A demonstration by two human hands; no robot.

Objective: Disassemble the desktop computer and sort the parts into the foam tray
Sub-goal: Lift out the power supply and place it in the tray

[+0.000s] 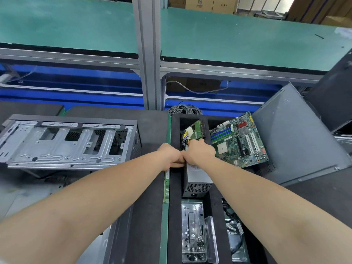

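The black foam tray point(173, 210) lies in front of me. A grey power supply point(197, 182) sits in its middle slot, with its yellow and black cables point(185, 135) bunched in the compartment above. My right hand point(200, 153) grips that cable bundle at the supply's far end. My left hand point(168, 155) is a fist pressed against the right one at the tray's left wall. A green memory stick point(166, 185) sticks out from under the fist toward me. A small green card point(198, 129) leans in the top compartment. The motherboard point(241, 142) lies to the right.
The emptied metal chassis point(66, 143) lies on its side at the left. A grey side panel point(297, 141) leans at the right. A clear box of screws point(192, 232) sits in a near compartment. A coil of grey cable point(184, 109) lies behind the tray.
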